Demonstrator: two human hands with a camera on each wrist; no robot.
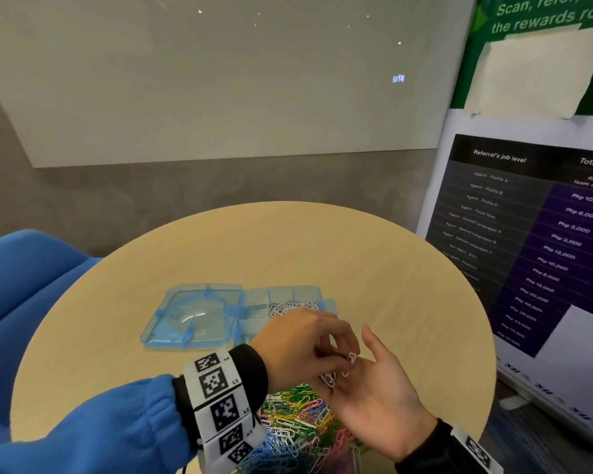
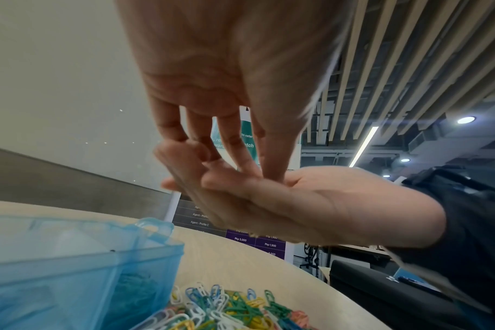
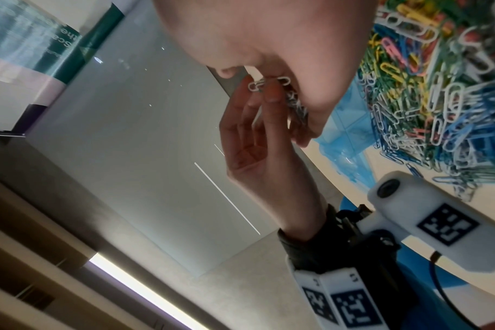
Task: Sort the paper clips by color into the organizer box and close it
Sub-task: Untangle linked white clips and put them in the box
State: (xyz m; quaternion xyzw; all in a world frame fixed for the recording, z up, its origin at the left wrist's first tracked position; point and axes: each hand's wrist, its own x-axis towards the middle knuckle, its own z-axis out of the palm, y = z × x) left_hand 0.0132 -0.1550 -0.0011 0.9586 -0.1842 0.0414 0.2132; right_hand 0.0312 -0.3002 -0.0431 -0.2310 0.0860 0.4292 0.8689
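Note:
A blue translucent organizer box (image 1: 254,325) lies open on the round table, lid (image 1: 192,316) folded out to the left. White clips (image 1: 291,307) fill one back compartment. A mixed pile of coloured paper clips (image 1: 298,425) sits near the front edge, below both hands. My right hand (image 1: 374,378) is palm up above the pile, carrying a small bunch of white clips (image 1: 339,371). My left hand (image 1: 343,354) reaches into that palm and its fingertips pinch white clips (image 3: 269,83). In the left wrist view, the left fingers (image 2: 226,145) press into the right palm (image 2: 283,201).
A blue upholstered chair (image 1: 31,285) stands at the table's left. A printed poster board (image 1: 528,234) leans close at the right. The wooden table (image 1: 288,248) shows bare surface behind the box. A whiteboard (image 1: 220,80) covers the wall.

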